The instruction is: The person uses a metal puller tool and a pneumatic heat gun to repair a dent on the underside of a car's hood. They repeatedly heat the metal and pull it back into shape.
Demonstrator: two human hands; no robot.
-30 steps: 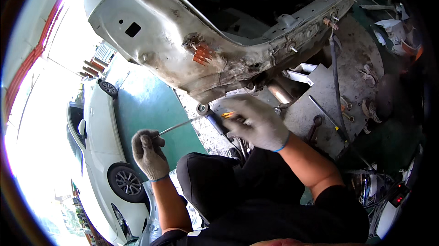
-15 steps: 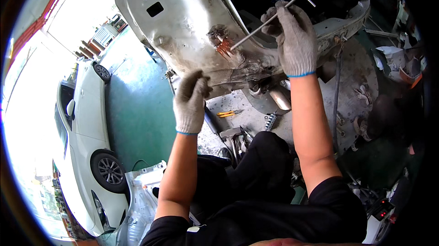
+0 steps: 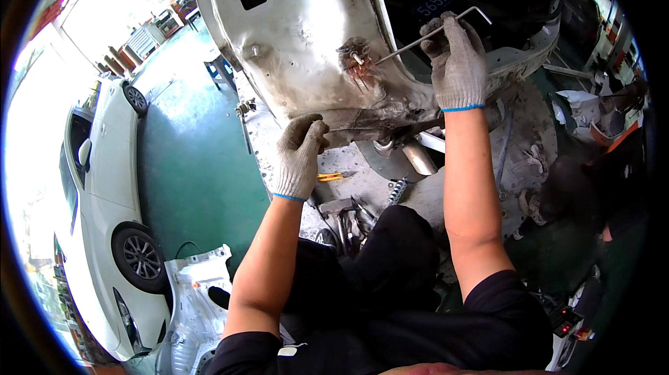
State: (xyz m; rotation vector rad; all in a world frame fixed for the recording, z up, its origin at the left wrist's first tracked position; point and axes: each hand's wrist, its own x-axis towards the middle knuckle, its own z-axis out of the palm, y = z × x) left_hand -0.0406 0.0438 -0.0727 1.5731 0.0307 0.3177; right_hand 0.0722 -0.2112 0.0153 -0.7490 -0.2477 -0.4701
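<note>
My right hand, in a pale knit work glove, closes around a thin metal rod with a bent hook at its upper end. The rod's other end points down-left to a rusty, orange-marked patch on a dirty white car body panel; whether it touches cannot be told. A small stud sticks out beside that patch. My left hand, gloved alike, has its fingers curled near the panel's lower edge; anything inside them is hidden.
Yellow-handled pliers, a coil spring and a heavy metal tool lie below the panel. An exhaust pipe juts out underneath. A white car and a silver body part are at left. A person's shoe shows at right.
The whole view has shifted a little. The rod's lower end has moved from the orange patch to its right side. My left hand now sits closer to the panel's lower edge.
</note>
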